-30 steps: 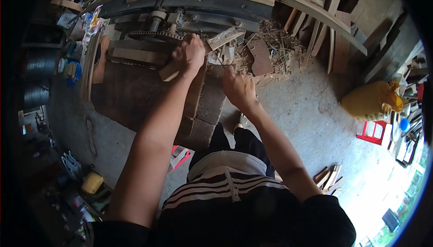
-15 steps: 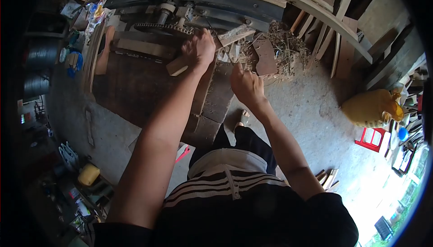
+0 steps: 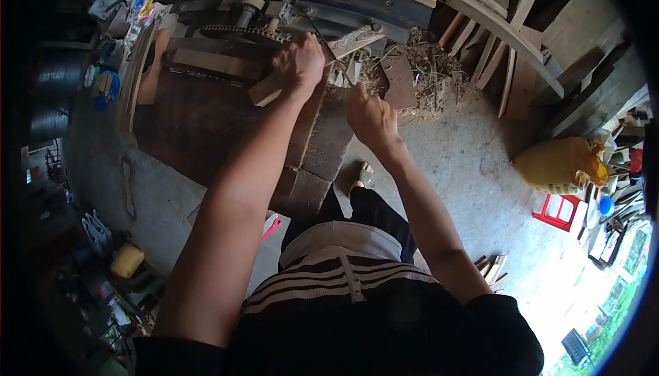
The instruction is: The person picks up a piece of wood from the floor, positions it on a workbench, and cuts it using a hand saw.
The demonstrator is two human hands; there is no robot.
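Observation:
My left hand (image 3: 300,65) is closed on a pale wood piece (image 3: 264,92), whose near end sticks out below the hand over the dark brown worktable (image 3: 206,136). To its right my right hand (image 3: 372,116) is in a fist around the lower end of a thin dark tool (image 3: 333,52). The tool slants up and left past the wood near my left fingers; its exact shape is hard to make out. A sprocket chain (image 3: 244,32) lies just beyond my left hand. A brown board piece (image 3: 399,81) rests behind my right hand.
Wood shavings (image 3: 436,67) are heaped beyond the right hand. Long planks (image 3: 473,16) arch across the back. A yellow sack (image 3: 559,165) and a red stool (image 3: 557,211) stand at the right. A yellow jug (image 3: 128,261) is at the lower left.
Both hands first shifted right in view, then slightly up and left. The thin tool now shows farther up and left of my right fist. Both grips stay closed.

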